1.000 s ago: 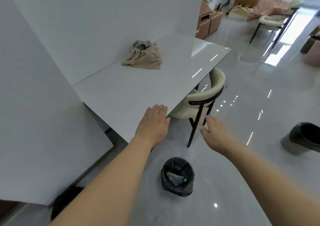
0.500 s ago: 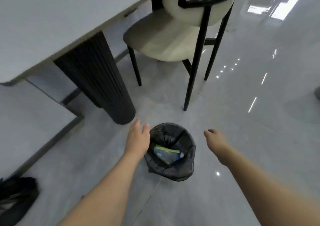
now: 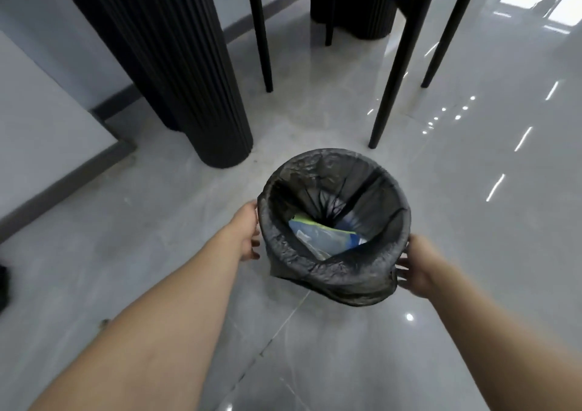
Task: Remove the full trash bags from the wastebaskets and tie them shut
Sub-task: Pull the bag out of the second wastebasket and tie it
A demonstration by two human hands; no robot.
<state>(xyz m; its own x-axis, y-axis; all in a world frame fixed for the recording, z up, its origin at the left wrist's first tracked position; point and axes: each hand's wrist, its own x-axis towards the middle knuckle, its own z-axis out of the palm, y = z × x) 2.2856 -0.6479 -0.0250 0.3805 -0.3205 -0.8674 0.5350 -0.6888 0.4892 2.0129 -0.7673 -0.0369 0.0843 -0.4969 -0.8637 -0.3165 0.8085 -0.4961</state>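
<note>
Trash bag (image 3: 330,272) | still in wastebasket, untied, w/ litter inside | left hand (image 3: 248,236) & right hand (image 3: 415,267) at rim, grip state unclear | removal, tying left.

left hand (image 3: 247,232) | right hand (image 3: 415,267) | flank bag-lined wastebasket (image 3: 333,281); blue wrapper (image 3: 324,237) inside; glossy floor (image 3: 472,190)

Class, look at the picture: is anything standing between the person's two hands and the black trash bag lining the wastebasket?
Nothing visible does. The left hand and right hand already sit at opposite sides of the trash bag rim. The fluted black column and chair legs stand behind the wastebasket, clear of both hands.
</note>
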